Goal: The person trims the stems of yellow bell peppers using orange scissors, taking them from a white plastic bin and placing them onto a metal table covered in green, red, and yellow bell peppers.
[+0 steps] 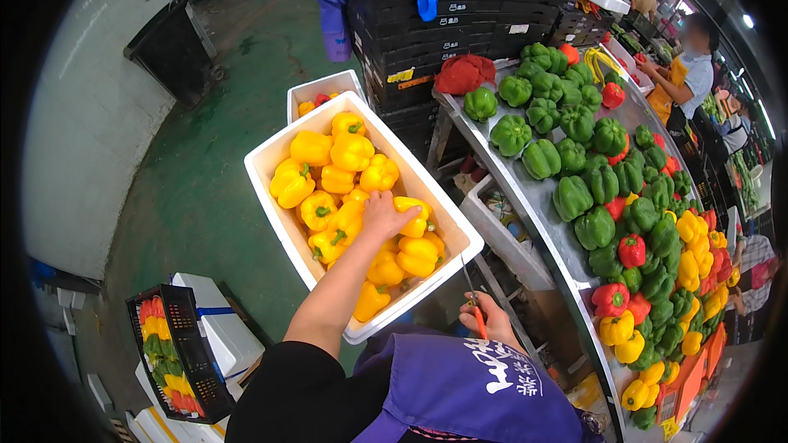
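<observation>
A white foam box (271,197) stands before me, filled with yellow bell peppers (353,152). My left hand (383,215) reaches into it, fingers spread over the peppers and touching one yellow bell pepper (414,216); its fingertips are partly hidden. My right hand (488,318) is beside the box's near right corner, closed around the orange handle of a thin-bladed cutting tool, perhaps scissors (479,320). The blade points away from me. To the right, green bell peppers (572,197) lie on a metal table (534,221) among red and yellow ones.
Stacked black crates (394,31) stand behind the table's far end. A second foam box (301,91) adjoins the first. At lower left is a black crate of mixed peppers (209,344). A wheeled black bin (163,49) stands by the wall. A person in an orange apron (692,74) works across the table.
</observation>
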Tool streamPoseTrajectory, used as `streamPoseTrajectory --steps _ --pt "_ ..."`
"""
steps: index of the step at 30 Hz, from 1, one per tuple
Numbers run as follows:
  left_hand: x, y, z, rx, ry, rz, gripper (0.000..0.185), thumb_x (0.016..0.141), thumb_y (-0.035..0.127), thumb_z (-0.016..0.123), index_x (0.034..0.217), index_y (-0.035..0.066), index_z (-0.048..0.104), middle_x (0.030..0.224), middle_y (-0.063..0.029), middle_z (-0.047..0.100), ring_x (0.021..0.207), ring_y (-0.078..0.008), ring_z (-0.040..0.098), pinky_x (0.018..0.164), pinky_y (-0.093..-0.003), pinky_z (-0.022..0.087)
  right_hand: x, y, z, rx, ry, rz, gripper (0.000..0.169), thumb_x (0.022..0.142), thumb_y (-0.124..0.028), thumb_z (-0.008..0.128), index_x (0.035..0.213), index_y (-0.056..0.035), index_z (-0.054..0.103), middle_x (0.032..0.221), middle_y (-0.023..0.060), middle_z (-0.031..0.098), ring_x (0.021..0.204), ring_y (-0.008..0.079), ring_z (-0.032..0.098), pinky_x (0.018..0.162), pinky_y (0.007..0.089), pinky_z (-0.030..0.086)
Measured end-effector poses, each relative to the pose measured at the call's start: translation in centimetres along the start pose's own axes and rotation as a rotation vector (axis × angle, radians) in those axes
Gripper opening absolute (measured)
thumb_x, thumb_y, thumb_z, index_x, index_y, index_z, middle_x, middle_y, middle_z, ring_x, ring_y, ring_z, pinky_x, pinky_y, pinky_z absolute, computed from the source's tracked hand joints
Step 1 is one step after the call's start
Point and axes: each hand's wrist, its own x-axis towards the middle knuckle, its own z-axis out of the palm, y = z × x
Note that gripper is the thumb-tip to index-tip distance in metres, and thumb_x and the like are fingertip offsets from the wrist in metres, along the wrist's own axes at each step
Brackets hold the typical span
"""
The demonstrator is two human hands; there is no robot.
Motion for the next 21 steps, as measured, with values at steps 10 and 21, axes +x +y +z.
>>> streamPoseTrajectory --steps 10,21 --pt "0.5 -0.8 -0.1 -0.685 -0.191 0.025 0.066 0.079 0.04 0.075 0.128 0.004 0.049 0.124 -0.0156 0.057 0.115 -0.0302 0.057 0.1 -0.0378 0.045 0.1 -2.9 -0.2 -0.326 0.049 -0.179 0.055 0.082 -0.033 0.076 0.124 -0.0028 0.054 0.096 0.0118 0.067 0.085 0.0235 0.067 0.079 0.0339 0.052" --pt "-8.6 -1.8 -5.8 -1.568 -0.559 -0.326 0.05 0.092 0.036 0.062 0.132 0.009 0.05 0.121 -0.0106 0.063 0.109 -0.0244 0.063 0.092 -0.044 0.053 2.8 -8.2 -0.3 -0.944 0.235 -0.82 0.049 0.071 -0.042 0.08 0.1 -0.0069 0.064 0.072 0.0081 0.062 0.07 0.0296 0.063 0.065 0.0409 0.05"
